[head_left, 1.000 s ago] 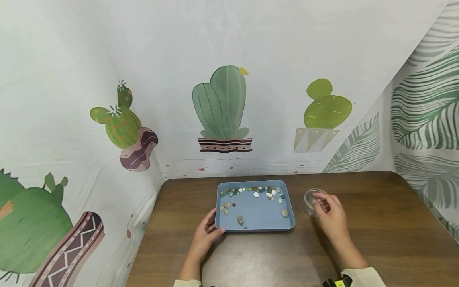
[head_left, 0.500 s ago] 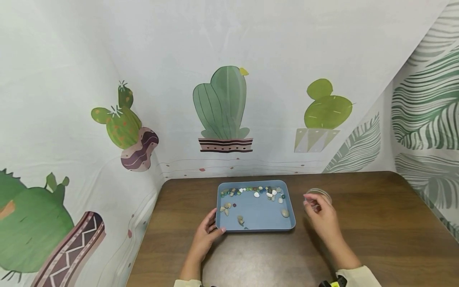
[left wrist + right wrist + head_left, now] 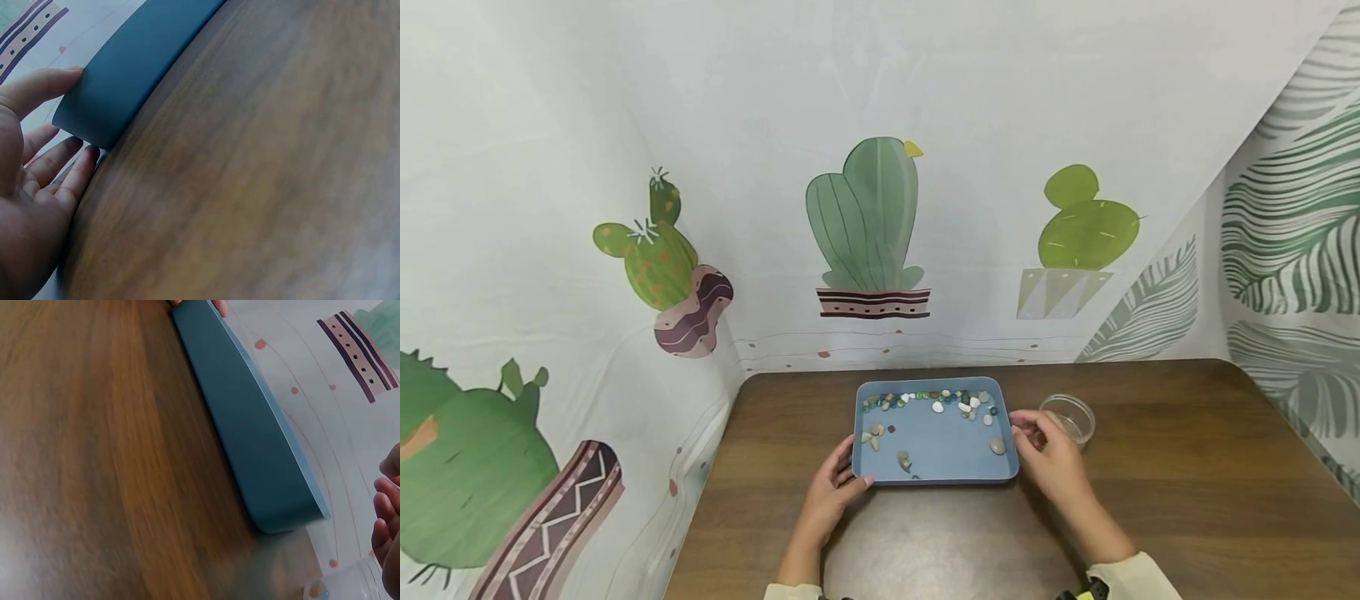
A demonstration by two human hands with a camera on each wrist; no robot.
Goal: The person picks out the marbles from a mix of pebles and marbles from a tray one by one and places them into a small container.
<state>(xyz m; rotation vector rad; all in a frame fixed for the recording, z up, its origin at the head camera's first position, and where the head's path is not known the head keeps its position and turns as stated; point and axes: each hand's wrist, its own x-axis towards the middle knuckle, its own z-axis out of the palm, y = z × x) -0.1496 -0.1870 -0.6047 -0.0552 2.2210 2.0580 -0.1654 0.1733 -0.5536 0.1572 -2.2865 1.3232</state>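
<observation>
A shallow blue tray (image 3: pixel 936 481) lies on the wooden table with pebbles and glass beads in it. My left hand (image 3: pixel 827 500) holds its near left corner; in the left wrist view the thumb (image 3: pixel 53 81) is at the rim and the other fingers lie against the side. My right hand (image 3: pixel 1060 467) is beside the tray's right edge, fingers loosely bent, and nothing shows between them. Behind that hand stands a clear round jar (image 3: pixel 1081 410), partly covered by it. In the right wrist view, small coloured pieces show low in the jar (image 3: pixel 350 584).
Beads and small stones line the tray's far side, with white pebbles (image 3: pixel 937 407) toward its right. A larger beige stone (image 3: pixel 997 446) sits near the right wall. Behind the table (image 3: pixel 1195 467) hangs a cactus-print cloth (image 3: pixel 970 167).
My right hand has moved left from over the jar to the tray's right edge, uncovering more of the jar. My left hand stays at the tray's corner.
</observation>
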